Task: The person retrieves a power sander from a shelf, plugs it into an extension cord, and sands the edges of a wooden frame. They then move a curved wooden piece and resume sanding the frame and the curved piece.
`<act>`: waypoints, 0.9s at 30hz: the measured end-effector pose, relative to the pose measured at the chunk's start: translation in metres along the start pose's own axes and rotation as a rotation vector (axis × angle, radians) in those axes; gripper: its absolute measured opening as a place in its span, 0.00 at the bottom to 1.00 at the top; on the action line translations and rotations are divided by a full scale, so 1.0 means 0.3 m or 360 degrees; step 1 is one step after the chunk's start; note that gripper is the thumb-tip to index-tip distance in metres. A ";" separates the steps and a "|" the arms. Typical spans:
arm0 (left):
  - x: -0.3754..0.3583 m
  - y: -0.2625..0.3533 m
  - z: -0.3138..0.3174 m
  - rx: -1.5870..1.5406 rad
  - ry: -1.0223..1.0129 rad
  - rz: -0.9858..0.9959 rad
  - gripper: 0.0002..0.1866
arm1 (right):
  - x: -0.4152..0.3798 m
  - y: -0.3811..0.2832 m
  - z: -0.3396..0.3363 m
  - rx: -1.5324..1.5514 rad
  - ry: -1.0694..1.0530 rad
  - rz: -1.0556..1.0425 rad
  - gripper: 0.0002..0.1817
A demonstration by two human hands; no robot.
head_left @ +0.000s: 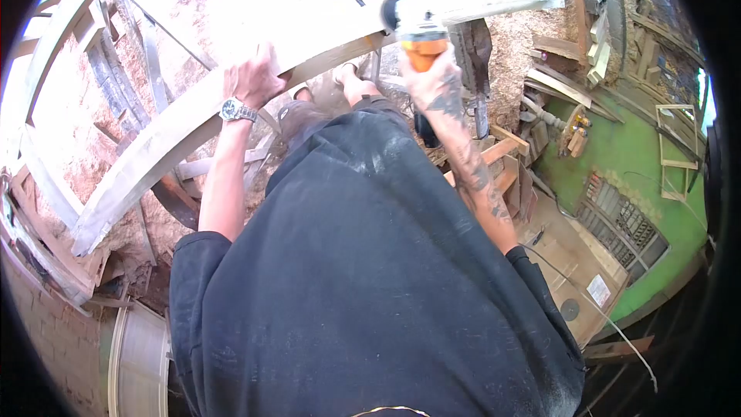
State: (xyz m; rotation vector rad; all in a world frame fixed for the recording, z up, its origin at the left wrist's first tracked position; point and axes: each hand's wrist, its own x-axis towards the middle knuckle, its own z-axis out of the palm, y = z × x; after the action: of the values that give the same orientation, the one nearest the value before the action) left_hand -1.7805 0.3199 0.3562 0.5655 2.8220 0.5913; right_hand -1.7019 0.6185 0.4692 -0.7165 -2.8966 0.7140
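A long, pale, curved wooden beam point(158, 147) runs across in front of me, from the lower left up to the upper right. My left hand point(256, 77), with a metal watch at the wrist, grips it left of centre; some fingers are hidden. In my right hand point(434, 81) is an orange angle grinder point(423, 37), fingers wrapped round its body. The grinder's round disc point(394, 9) is at the beam's upper part; glare hides whether they touch.
Wooden offcuts and curved pieces point(120, 69) lie at the left over sawdust-covered ground. On the right are stacked boards point(559, 85), a brown panel point(571, 262) and a green floor point(571, 166). A thin cable point(610, 324) trails at the lower right. My feet are below the beam.
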 end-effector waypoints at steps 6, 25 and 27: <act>-0.009 -0.013 0.025 -0.0034 0.0063 0.0005 0.21 | -0.124 -0.140 0.042 0.0150 -0.0292 -0.0094 0.25; -0.006 -0.006 0.005 -0.0064 0.0134 0.0050 0.18 | -0.059 -0.151 0.028 0.0022 -0.0397 -0.0183 0.31; -0.007 0.016 -0.025 -0.0060 0.0078 0.0015 0.20 | -0.017 -0.093 0.022 -0.0054 -0.0352 -0.0050 0.32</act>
State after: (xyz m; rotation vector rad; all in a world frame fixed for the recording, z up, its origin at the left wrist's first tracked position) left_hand -1.7791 0.3207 0.3652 0.5656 2.8483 0.6676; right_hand -1.7103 0.5915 0.4763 -0.6311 -3.1182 0.7893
